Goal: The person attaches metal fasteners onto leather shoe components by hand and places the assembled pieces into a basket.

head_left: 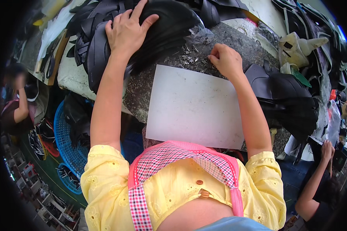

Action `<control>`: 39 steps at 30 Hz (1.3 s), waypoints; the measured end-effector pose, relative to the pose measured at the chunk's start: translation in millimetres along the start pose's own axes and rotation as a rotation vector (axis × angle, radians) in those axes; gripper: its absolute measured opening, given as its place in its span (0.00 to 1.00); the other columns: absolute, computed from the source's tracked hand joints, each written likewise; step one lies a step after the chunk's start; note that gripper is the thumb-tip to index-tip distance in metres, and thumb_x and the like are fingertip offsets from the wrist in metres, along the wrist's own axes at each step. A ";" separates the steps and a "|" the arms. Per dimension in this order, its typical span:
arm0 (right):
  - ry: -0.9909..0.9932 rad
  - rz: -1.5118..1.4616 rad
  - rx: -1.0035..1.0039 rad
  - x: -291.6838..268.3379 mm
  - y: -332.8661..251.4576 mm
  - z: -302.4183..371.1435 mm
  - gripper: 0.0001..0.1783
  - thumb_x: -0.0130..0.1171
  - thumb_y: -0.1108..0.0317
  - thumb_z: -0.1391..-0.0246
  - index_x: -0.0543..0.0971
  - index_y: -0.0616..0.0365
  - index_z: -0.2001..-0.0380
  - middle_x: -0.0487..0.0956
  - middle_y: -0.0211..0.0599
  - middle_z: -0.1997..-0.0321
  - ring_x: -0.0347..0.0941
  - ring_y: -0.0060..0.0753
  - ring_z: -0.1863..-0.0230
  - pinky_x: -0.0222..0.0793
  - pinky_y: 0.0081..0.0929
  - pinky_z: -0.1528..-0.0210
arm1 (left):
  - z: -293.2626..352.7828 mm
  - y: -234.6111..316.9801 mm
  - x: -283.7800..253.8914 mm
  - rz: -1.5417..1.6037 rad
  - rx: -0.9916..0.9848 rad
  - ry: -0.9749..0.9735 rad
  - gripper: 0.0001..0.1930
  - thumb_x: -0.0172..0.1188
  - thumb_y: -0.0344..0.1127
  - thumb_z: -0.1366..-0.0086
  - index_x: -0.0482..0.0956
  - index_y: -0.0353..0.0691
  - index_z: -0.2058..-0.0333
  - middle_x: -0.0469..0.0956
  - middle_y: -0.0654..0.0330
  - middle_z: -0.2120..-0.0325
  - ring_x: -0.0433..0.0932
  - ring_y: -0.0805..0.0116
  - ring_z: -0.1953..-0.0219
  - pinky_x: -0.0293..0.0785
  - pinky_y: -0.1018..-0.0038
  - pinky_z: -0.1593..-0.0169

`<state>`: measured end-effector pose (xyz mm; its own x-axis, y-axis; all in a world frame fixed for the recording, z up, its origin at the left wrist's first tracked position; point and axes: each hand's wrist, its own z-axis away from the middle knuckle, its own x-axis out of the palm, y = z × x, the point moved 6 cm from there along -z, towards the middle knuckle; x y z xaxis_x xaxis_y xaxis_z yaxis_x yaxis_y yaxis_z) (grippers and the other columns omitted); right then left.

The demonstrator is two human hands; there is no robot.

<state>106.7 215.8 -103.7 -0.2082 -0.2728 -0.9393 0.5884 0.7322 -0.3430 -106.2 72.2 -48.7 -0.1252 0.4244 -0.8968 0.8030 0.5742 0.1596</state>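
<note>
My left hand [128, 34] lies with fingers and thumb spread at the edge of a fanned stack of black leather-like pieces [167, 29]. Under and beside its wrist are black strapped pieces [98, 54] that look like shoe uppers. My right hand [226, 61] is closed, its fingers curled in toward the thumb, just right of a scatter of small metal buckles [189, 57]. Whatever its fingertips hold, if anything, cannot be made out. Between my forearms a white sheet [194, 106] covers the near part of the speckled grey worktop [138, 92].
Another black stack [283, 90] hangs over the worktop edge beside my right forearm. A stained plastic bottle with a nozzle [297, 50] stands behind it. Blue baskets [61, 133] are at the lower left. One person [17, 100] sits far left, another [316, 188] works at lower right.
</note>
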 end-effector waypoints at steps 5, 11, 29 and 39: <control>0.199 -0.430 0.075 -13.1 24.1 11.4 0.05 0.58 0.69 0.59 0.74 0.57 0.77 0.74 0.34 0.83 0.70 0.30 0.81 0.65 0.24 0.75 | 42.7 49.6 19.5 -0.142 0.098 0.063 0.29 0.38 0.64 0.43 0.56 0.63 0.44 0.62 0.50 0.48 0.57 0.54 0.44 0.45 0.49 0.45; 0.006 -1.270 0.082 -34.8 -16.5 60.6 0.03 0.57 0.77 0.58 0.72 0.62 0.77 0.72 0.26 0.80 0.66 0.13 0.80 0.60 0.11 0.78 | 84.7 109.4 -41.0 0.628 0.355 0.052 0.23 0.61 0.38 0.52 0.71 0.44 0.55 0.67 0.53 0.53 0.65 0.56 0.50 0.60 0.65 0.49; -0.028 -1.376 -0.222 -17.4 -48.6 92.8 0.09 0.61 0.75 0.60 0.71 0.64 0.75 0.70 0.33 0.75 0.66 0.22 0.72 0.61 0.15 0.72 | 132.6 105.7 -1.6 1.658 -0.298 -0.767 0.06 0.56 0.33 0.44 0.74 0.37 0.74 0.71 0.68 0.76 0.69 0.78 0.71 0.65 0.82 0.65; 0.004 -1.131 -0.166 -6.8 -59.8 97.2 0.08 0.61 0.79 0.64 0.71 0.61 0.80 0.70 0.32 0.76 0.66 0.25 0.70 0.62 0.22 0.64 | 166.1 110.9 14.3 2.033 -0.731 -1.000 0.10 0.54 0.40 0.42 0.72 0.39 0.71 0.70 0.68 0.77 0.68 0.79 0.73 0.64 0.81 0.66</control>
<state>148.9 113.2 -76.0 -0.5559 -0.8263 -0.0912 -0.0483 0.1416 -0.9887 77.9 25.7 -112.3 0.6272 0.3416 0.7000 -0.7751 0.1849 0.6042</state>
